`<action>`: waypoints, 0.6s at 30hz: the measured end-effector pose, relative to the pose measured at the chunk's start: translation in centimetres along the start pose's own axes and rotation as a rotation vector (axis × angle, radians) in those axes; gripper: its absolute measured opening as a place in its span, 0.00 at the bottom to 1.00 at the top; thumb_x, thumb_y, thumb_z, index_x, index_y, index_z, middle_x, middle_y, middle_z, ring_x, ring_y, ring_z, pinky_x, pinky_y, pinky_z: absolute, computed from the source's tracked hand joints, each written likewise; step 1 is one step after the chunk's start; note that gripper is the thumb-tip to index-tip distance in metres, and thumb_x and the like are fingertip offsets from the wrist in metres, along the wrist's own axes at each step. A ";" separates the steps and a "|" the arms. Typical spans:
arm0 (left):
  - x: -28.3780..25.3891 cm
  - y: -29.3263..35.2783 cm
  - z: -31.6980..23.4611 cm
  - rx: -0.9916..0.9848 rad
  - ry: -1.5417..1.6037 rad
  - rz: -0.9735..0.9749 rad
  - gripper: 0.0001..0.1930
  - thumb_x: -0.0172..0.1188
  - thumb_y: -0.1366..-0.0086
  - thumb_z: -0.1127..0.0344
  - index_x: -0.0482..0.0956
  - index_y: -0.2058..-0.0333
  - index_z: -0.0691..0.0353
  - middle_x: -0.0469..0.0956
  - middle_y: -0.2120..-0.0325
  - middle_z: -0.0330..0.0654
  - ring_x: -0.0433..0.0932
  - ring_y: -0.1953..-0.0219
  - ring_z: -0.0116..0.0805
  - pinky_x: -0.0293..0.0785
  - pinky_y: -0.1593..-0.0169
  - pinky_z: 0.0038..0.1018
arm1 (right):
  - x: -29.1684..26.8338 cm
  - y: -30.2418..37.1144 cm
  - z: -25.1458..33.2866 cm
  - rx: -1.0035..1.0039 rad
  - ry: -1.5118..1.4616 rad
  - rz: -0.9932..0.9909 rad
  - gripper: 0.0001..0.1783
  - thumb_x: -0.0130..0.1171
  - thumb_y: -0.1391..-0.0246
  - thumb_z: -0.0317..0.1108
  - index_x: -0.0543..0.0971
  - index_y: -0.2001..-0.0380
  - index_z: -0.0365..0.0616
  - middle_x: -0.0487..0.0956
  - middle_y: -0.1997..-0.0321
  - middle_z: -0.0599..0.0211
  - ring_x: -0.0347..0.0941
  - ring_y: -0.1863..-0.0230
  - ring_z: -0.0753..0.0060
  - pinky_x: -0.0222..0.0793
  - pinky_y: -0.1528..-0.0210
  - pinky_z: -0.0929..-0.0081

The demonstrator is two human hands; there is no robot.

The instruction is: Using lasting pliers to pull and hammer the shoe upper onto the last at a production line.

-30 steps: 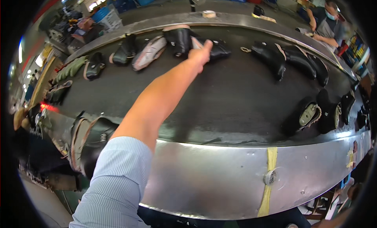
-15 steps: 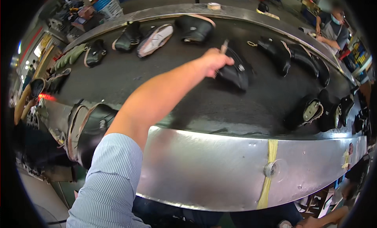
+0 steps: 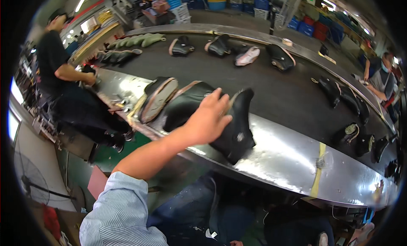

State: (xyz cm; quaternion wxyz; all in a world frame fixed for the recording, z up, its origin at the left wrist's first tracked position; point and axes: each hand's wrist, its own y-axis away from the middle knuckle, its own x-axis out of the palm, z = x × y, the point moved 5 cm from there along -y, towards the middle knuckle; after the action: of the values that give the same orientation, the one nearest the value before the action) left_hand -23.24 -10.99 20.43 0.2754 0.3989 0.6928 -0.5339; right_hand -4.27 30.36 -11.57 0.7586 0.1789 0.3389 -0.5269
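My left hand [image 3: 208, 118], on a bare forearm below a striped sleeve, is over the near metal ledge [image 3: 288, 155]. Its fingers are spread, with the thumb pointing right. Right beside the thumb and fingertips a black boot [image 3: 240, 133] stands tilted at the ledge's front edge; part of its left side is behind the hand. To the left, a second black boot [image 3: 182, 108] is partly covered by my hand, and another lies with its pale sole [image 3: 161, 101] showing. A sliver of skin [image 3: 236, 243] at the lower edge may be my right hand; its fingers are hidden.
Beyond the ledge runs a dark belt [image 3: 250, 87] with several shoes along its far side [image 3: 282, 57] and right end [image 3: 364, 142]. Green shoe moulds [image 3: 140, 40] lie far left. One co-worker [image 3: 59, 72] stands left, another [image 3: 381, 76] far right. Yellow tape [image 3: 318, 172] crosses the ledge.
My left hand has come back from the belt to the near ledge with the black boot, and its fingers have opened beside it. The view has turned left, bringing the left co-worker in.
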 end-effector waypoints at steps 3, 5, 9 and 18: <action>2.5 4.5 2.0 0.192 0.003 -0.004 0.19 0.58 0.37 0.66 0.75 0.51 0.73 0.72 0.47 0.64 0.69 0.42 0.63 0.64 0.36 0.43 | 0.8 0.7 2.0 -0.091 0.013 -0.003 0.17 0.66 0.52 0.36 0.74 0.62 0.39 0.74 0.62 0.54 0.71 0.59 0.49 0.69 0.56 0.58; 0.3 4.9 2.7 0.256 0.015 -0.058 0.16 0.58 0.38 0.67 0.77 0.53 0.71 0.74 0.50 0.62 0.71 0.43 0.60 0.65 0.37 0.44 | 0.6 2.3 3.6 -0.109 0.043 -0.031 0.18 0.67 0.52 0.37 0.74 0.62 0.39 0.74 0.62 0.54 0.71 0.58 0.48 0.69 0.55 0.58; -8.0 4.5 11.0 -0.126 -0.363 -0.178 0.21 0.63 0.43 0.60 0.76 0.55 0.67 0.72 0.48 0.60 0.66 0.40 0.61 0.64 0.38 0.48 | -0.4 6.4 7.3 -0.089 0.114 -0.068 0.19 0.69 0.53 0.39 0.74 0.63 0.39 0.74 0.62 0.54 0.71 0.58 0.47 0.69 0.55 0.57; -7.3 9.3 30.8 -0.871 0.228 0.070 0.41 0.62 0.42 0.35 0.79 0.58 0.80 0.82 0.60 0.57 0.82 0.59 0.45 0.76 0.55 0.38 | -3.4 9.3 15.2 0.137 0.208 0.273 0.21 0.69 0.51 0.38 0.74 0.58 0.39 0.75 0.60 0.53 0.72 0.56 0.47 0.70 0.54 0.57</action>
State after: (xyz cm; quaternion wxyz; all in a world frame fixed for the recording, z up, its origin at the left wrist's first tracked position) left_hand -12.87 -41.40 12.94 0.3573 0.3251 0.8650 -0.1355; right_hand 8.51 26.62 0.74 0.7700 0.3281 0.3515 -0.4194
